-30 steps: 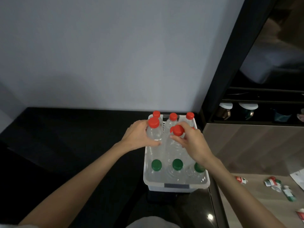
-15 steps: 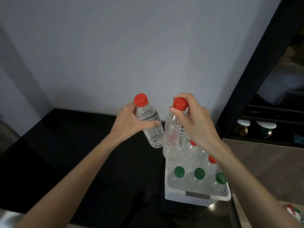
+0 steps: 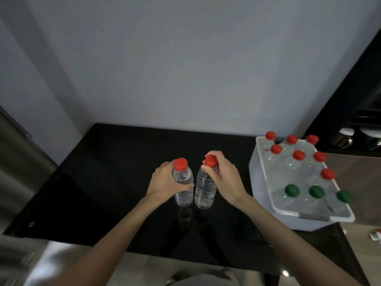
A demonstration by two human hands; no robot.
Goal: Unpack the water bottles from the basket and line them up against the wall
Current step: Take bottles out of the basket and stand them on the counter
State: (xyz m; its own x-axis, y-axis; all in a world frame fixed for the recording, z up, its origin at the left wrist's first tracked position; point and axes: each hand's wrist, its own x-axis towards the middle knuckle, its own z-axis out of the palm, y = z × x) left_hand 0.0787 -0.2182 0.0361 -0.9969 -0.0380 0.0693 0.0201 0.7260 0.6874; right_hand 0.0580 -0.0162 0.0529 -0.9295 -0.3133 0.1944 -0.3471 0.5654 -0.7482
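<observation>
Each hand (image 3: 165, 182) (image 3: 225, 180) grips a red-capped bottle (image 3: 183, 182) (image 3: 205, 188) mid-bench (image 3: 92, 182), short of the wall (image 3: 185, 69); ten wait in the basket (image 3: 259, 182) at three o'clock.

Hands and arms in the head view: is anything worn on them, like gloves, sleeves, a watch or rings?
Nothing worn shows. The left hand and right hand are bare, with no gloves, rings or watch in sight. Both forearms are uncovered down to the frame's bottom edge, with no sleeve or wristband visible.

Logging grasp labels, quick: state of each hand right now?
Left hand: closed around a clear plastic red-capped water bottle.
Right hand: fingers gripping the neck of a second clear red-capped bottle.
</observation>
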